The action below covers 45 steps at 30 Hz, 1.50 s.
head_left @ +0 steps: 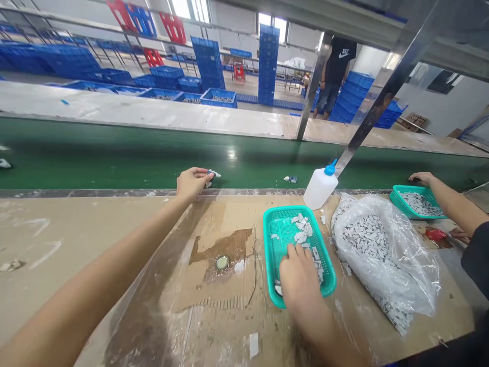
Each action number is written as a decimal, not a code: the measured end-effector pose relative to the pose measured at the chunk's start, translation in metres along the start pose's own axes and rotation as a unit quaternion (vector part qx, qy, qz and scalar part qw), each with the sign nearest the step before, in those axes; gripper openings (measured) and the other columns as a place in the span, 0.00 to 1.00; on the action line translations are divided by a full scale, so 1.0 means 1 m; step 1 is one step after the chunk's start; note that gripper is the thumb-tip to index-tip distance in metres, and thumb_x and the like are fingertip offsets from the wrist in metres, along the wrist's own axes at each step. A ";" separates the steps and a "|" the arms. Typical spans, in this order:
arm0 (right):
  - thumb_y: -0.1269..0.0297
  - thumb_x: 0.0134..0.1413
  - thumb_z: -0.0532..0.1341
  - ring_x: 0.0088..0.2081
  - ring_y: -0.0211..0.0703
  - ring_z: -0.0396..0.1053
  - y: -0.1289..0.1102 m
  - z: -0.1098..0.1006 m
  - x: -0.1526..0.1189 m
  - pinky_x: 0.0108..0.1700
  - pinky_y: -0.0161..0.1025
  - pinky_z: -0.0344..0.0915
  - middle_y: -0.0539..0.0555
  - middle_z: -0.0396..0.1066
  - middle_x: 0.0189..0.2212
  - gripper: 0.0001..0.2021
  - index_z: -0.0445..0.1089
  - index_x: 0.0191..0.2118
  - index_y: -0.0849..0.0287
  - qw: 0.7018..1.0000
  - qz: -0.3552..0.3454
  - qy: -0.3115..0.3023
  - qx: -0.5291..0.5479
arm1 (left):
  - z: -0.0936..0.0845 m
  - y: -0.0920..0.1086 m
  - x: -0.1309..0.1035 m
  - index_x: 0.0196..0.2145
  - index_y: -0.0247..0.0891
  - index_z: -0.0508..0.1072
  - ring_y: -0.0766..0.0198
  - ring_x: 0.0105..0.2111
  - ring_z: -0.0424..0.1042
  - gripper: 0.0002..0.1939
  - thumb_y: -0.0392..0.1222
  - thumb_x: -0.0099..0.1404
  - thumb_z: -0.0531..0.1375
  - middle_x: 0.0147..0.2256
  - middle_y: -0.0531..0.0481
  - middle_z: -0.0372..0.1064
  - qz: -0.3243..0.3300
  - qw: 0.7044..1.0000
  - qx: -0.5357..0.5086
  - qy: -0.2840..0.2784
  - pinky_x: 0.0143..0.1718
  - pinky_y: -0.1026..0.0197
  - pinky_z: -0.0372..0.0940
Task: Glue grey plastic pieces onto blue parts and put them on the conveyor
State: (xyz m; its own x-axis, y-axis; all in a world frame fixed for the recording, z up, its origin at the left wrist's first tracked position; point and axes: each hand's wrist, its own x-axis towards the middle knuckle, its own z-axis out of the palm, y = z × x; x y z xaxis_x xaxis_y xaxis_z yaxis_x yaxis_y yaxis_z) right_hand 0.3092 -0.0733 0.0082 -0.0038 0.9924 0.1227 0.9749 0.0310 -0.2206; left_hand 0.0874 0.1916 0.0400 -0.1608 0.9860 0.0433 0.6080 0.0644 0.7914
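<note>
My left hand (193, 182) is closed in a pinch around a small dark-and-white part (214, 174) at the near edge of the green belt. Down in a teal basket (269, 255), my right hand (301, 275) touches the small white pieces (303, 228); its fingers point downward and are pressed together, and whatever lies between the fingertips is hidden. Left of the basket, a round cap (222, 262) with pale contents rests on a torn piece of cardboard (229, 295).
Behind the basket stands a white bottle (321, 188) with a blue nozzle. To the right lies a clear bag (412, 270) of white pieces. Another person's hands are by a second teal basket (399, 204). Another small part (291, 179) lies on the green belt (153, 163).
</note>
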 end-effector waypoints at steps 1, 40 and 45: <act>0.81 0.51 0.58 0.41 0.53 0.67 0.001 0.003 0.002 0.44 0.47 0.60 0.60 0.72 0.32 0.14 0.75 0.26 0.56 1.000 0.005 0.000 -0.012 | 0.005 -0.002 0.009 0.47 0.27 0.75 0.55 0.41 0.76 0.19 0.42 0.61 0.64 0.43 0.38 0.77 -0.010 1.000 0.013 0.010 0.46 0.58 0.68; 0.54 0.40 0.75 0.40 0.46 0.76 0.026 -0.035 0.016 0.46 0.42 0.71 0.53 0.75 0.33 0.27 0.75 0.48 0.56 0.661 0.092 -0.058 0.742 | 0.003 0.025 -0.109 0.44 0.28 0.76 0.66 0.32 0.73 0.11 0.29 0.66 0.57 0.33 0.42 0.71 -0.125 0.779 -0.510 -0.344 0.38 0.66 0.71; 0.45 0.49 0.68 0.29 0.42 0.74 0.021 -0.026 0.019 0.37 0.40 0.72 0.52 0.75 0.26 0.22 0.75 0.44 0.56 0.712 0.058 -0.058 0.698 | -0.036 -0.020 -0.147 0.45 0.28 0.78 0.65 0.30 0.75 0.11 0.29 0.67 0.59 0.30 0.41 0.74 -0.168 0.781 -0.520 -0.302 0.35 0.69 0.72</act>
State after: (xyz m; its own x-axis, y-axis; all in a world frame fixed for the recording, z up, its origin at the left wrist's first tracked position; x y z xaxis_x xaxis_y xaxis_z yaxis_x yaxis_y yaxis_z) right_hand 0.3349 -0.0573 0.0308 -0.0380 0.9986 -0.0371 -0.1994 -0.0439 -0.9789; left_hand 0.0704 0.0397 0.0399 0.4108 0.8535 -0.3207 -0.4003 0.4848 0.7776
